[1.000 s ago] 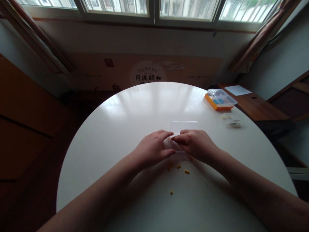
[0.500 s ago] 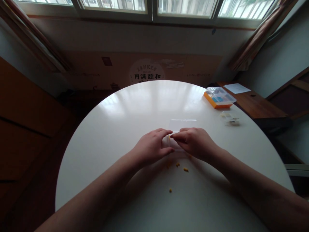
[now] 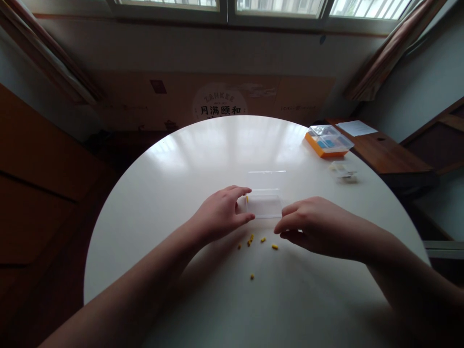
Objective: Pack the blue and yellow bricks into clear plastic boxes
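A clear plastic box (image 3: 266, 207) lies on the table with its transparent lid (image 3: 267, 180) folded back on the far side. My left hand (image 3: 223, 210) grips the box's left end, thumb at the near edge and fingers at the far edge. Inside that end a small yellow piece (image 3: 247, 198) stands against the wall. My right hand (image 3: 308, 222) hovers by the box's near right corner, fingers loosely bent and slightly apart, with nothing visible in them. Several small yellow pieces, among them a longer one (image 3: 275, 247) and a single one (image 3: 252, 277), lie scattered in front of the box.
An orange case with a clear lid (image 3: 328, 142) sits at the table's back right edge. A small clear container (image 3: 343, 172), blurred, lies in front of it. Beyond the round white table (image 3: 163, 203) stands a brown desk (image 3: 395, 157) with a paper sheet (image 3: 357, 128).
My right hand has come out of the box and moved right and nearer to me. My left hand stays on the box's left end. The view has shifted slightly.
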{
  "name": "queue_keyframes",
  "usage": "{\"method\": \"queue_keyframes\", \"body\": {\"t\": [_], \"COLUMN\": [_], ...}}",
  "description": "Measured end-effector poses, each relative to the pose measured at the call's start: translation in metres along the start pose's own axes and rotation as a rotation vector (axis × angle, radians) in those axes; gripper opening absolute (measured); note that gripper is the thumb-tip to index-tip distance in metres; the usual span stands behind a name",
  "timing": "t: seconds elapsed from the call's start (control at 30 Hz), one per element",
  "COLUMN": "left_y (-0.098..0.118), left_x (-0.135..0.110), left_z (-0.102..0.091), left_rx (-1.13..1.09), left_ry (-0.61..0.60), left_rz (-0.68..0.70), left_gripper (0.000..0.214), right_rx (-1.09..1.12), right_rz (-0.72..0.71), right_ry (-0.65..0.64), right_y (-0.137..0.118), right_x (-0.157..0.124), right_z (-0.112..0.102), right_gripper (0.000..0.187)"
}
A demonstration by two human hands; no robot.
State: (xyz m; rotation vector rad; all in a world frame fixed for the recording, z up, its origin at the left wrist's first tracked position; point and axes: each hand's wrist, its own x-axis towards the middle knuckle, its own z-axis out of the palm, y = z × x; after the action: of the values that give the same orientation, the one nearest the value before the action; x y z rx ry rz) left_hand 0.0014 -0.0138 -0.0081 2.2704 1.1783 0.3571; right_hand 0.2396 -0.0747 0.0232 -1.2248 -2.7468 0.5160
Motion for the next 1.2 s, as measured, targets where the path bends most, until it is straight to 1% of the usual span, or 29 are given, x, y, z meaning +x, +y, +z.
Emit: {"method": "queue_keyframes", "body": {"t": [0.13,0.37,0.7,0.97,1.2], "left_y": [-0.002,-0.004,-0.003,-0.003,-0.003], "left_x": [0.0,0.0,-0.001,-0.001,-0.002], "left_z": [-0.002,-0.002,-0.002,-0.001,-0.001], "left_rx": [-0.006,-0.007,0.017,0.019,0.041], "left_ry": [-0.007,-0.02,-0.021,-0.013,-0.008], "left_rz": [0.007,0.023,0.022,0.011,0.031], "left_gripper": [0.054,0.054,0.054,0.054,0.054], "right_rx": [0.027,0.055,0.05,0.016,0.043], "right_rz": [-0.022,-0.04,-0.06,-0.04,-0.077], "right_ry": [-0.103,-0.153,-0.148,-0.157,-0.141], "right_y": [-0.004,-0.005,-0.006,-0.01,-0.011], "right_x": [0.0,0.004,0.004,0.006,0.007], "right_z": [0.002,0.004,0.007,0.011,0.014], "right_gripper": [0.021,0.02,0.02,0.016,0.017]}}
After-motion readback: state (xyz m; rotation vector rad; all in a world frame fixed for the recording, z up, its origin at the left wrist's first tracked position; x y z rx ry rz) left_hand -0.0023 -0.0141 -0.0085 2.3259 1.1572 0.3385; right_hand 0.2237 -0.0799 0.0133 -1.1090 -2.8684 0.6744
